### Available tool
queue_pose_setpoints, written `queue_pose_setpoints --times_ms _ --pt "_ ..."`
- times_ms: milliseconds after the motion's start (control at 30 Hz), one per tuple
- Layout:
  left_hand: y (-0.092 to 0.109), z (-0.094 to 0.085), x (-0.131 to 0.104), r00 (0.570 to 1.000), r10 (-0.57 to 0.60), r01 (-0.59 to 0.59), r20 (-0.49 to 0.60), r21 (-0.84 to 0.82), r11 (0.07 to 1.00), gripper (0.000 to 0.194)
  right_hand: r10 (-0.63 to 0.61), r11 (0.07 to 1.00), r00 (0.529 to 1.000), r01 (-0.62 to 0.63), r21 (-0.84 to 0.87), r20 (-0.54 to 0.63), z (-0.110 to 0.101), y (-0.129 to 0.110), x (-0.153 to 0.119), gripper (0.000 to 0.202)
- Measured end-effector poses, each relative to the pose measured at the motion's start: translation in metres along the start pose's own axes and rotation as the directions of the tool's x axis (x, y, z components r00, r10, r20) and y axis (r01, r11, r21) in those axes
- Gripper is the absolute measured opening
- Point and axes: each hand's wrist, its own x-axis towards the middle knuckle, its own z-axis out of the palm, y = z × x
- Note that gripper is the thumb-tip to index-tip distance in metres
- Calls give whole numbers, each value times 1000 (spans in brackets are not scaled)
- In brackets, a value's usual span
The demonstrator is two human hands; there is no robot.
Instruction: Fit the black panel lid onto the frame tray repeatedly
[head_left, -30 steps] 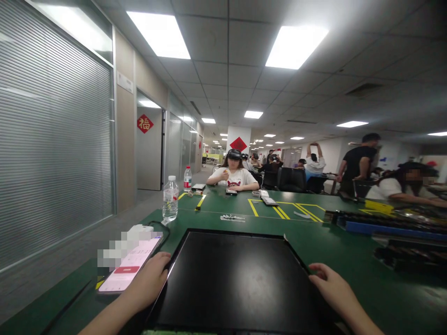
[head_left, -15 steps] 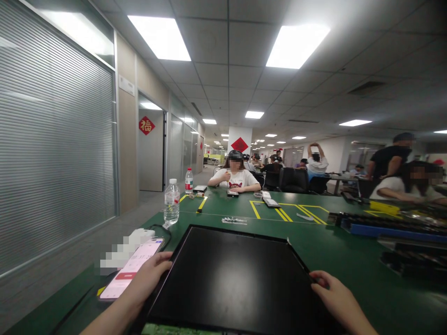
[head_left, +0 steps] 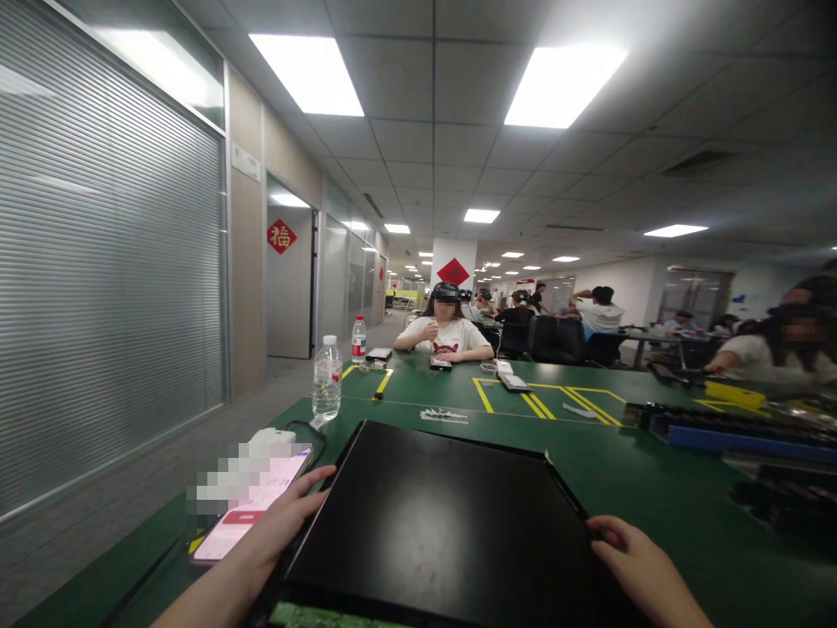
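Green table (head_left: 660,480): spreads under and beyond the black panel, with yellow tape (head_left: 484,397) marked on its far half.
Black panel (head_left: 445,515): lies face up between the two hands, a pale reflection on it; I cannot tell whether it sits flat.
Green board (head_left: 327,614): shows beneath the panel's near edge.
Left hand (head_left: 297,506): fingers stretched out and parted, tips at the panel's left edge; whether they grip, I cannot tell.
Right hand (head_left: 626,549): fingers bent, thumb and forefinger at the panel's right edge; their hold is hidden from me.
Phone (head_left: 258,500): lit pink, left of the panel, partly behind the left forearm.
Water bottle (head_left: 327,384): upright, past the panel's far left corner.
Dark strips (head_left: 785,493): well to the panel's right, blurred.
Small pale pieces (head_left: 445,415): lie past the panel's far edge.
Seated person (head_left: 451,336): faces the panel across the table, white shirt, one hand raised.
Red diamond (head_left: 452,271): hangs on a pillar far beyond the panel.
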Motion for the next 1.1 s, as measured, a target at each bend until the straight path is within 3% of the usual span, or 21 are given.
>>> queue_pose_setpoints --times_ms 133,333,567,733,900,1100 --pt "2 1 -6 999 7 -8 43 25 1000 68 16 999 1000 -16 -28 13 -1 -2 1 32" --pt "2 -2 -10 988 143 -151 55 186 971 45 -1 997 999 4 -79 49 -1 -4 3 36" --pt "-2 -2 -9 996 84 -89 29 300 950 30 -66 990 997 70 -125 32 2 -4 3 39" --pt "-1 -1 -11 988 135 -154 77 358 921 31 -105 987 994 108 -121 24 2 -2 3 37" --pt "-3 4 -16 981 165 -188 105 275 943 37 -85 991 996 87 -104 26 1 -1 3 36" --pt "-12 8 -14 984 169 -175 56 121 977 52 -59 993 997 63 -95 41 1 -2 2 38"
